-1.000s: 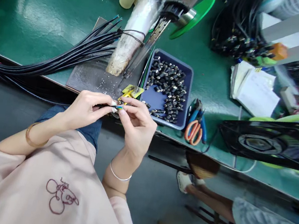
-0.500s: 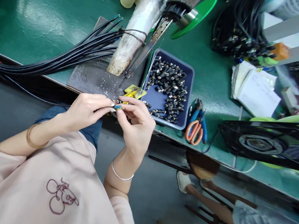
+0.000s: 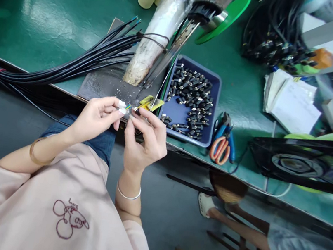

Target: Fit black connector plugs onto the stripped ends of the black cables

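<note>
My left hand [image 3: 100, 116] pinches the end of a black cable; its thin coloured wires [image 3: 128, 106] stick out past the fingertips. Close on the right, my right hand [image 3: 147, 137] has thumb and fingers closed around a small metal-tipped piece [image 3: 135, 110], mostly hidden. Both hands are over the table's front edge, below a dark plate [image 3: 97, 85] with bright specks. A yellow pad [image 3: 154, 103] lies just beyond my right fingertips. Above the plate leans a wrapped tube [image 3: 153, 43] beside a metal holder [image 3: 175, 43] with a thin wire hanging from it.
A blue tray [image 3: 215, 107] of black connectors stands right of the plate. Pliers [image 3: 221, 148] lie beside it, then a black fan [image 3: 298, 163]. Bundled black cables [image 3: 51, 74] run in from the left. A green spool [image 3: 241, 11] stands behind. Another person's legs [image 3: 247, 229] show at lower right.
My hands have moved slightly apart, and the coloured wires now show at my left fingertips. My right hand has turned and its fingers have shifted. The whole view has moved a little.
</note>
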Demonstrator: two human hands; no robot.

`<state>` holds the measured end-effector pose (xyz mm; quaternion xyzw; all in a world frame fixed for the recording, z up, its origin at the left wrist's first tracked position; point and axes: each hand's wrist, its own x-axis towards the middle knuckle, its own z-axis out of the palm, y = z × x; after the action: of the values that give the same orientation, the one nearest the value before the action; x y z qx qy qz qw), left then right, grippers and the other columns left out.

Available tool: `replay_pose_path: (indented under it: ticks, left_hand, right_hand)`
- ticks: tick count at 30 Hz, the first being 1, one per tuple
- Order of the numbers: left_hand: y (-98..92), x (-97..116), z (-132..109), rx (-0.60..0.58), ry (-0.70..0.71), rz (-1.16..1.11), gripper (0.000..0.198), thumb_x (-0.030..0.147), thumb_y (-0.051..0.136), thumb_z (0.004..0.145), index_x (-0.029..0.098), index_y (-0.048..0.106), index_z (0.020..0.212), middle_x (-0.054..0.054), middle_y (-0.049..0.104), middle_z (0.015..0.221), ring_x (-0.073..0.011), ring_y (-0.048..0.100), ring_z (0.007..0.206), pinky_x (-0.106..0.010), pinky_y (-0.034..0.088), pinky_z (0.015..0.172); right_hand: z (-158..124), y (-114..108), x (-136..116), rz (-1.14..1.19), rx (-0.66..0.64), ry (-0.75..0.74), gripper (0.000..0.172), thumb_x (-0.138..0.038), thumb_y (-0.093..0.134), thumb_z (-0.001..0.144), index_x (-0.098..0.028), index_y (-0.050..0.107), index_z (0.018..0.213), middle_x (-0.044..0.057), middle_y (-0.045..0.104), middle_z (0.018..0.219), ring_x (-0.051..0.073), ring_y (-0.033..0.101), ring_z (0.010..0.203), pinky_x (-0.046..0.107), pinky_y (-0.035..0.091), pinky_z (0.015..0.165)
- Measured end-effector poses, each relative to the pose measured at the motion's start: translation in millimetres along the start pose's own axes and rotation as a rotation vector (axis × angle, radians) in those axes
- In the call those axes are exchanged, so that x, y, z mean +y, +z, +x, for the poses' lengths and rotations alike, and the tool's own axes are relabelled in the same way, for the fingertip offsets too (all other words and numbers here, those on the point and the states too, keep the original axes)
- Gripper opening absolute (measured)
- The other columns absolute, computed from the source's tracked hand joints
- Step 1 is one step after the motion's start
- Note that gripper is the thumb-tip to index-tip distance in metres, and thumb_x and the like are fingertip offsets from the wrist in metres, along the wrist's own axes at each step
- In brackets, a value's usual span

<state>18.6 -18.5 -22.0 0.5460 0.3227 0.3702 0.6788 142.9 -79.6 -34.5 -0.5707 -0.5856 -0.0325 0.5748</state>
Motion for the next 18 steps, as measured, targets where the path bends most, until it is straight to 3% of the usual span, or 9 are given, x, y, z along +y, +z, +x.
replay_pose_path:
  ticks: [3,6,11,15,18]
  left_hand:
    - [-4.1,3,3,0.002,-0.059,-0.110,0.030,0.039,0.075,0.080,0.014,0.059,0.087,0.004,0.060,0.056,-0.0025,0.043,0.038,-0.016,0.032,0.038]
    - [-4.0,5,3,0.008,-0.069,-0.132,0.028,0.036,0.078,0.076,0.014,0.062,0.084,0.004,0.060,0.057,-0.0033,0.047,0.042,-0.016,0.037,0.042]
    - [-2.3,6,4,0.016,-0.072,-0.098,0.023,0.031,0.077,0.073,0.014,0.062,0.077,0.004,0.057,0.056,-0.0048,0.051,0.048,-0.016,0.043,0.049]
    - [-4.0,6,5,0.004,-0.072,-0.087,0.018,0.026,0.072,0.075,0.016,0.057,0.076,0.006,0.054,0.054,-0.0032,0.043,0.043,-0.016,0.034,0.042]
    - [-4.0,6,6,-0.023,-0.063,-0.093,0.016,0.023,0.070,0.075,0.016,0.055,0.075,0.007,0.049,0.054,-0.0027,0.038,0.044,-0.016,0.032,0.042]
  right_hand:
    - [0,-2,0,-0.011,0.068,0.009,0.020,-0.008,0.065,0.087,-0.024,0.071,0.098,0.001,0.073,0.102,0.016,0.073,0.095,0.033,0.065,0.082]
    - [1,-7,0,0.122,0.114,0.042,0.019,-0.014,0.055,0.095,-0.024,0.067,0.105,0.003,0.072,0.102,0.018,0.072,0.096,0.038,0.066,0.078]
    - [2,-11,-5,0.120,0.013,0.042,0.008,-0.016,0.059,0.092,-0.022,0.064,0.093,0.002,0.074,0.097,0.017,0.073,0.089,0.036,0.066,0.076]
    - [3,-12,-7,0.223,0.026,0.231,0.009,-0.021,0.060,0.092,-0.022,0.060,0.083,0.000,0.072,0.085,0.015,0.073,0.075,0.031,0.066,0.064]
    - [5,-12,-6,0.249,-0.009,0.338,0.009,-0.023,0.063,0.090,-0.022,0.059,0.081,0.001,0.073,0.086,0.015,0.073,0.073,0.031,0.066,0.064]
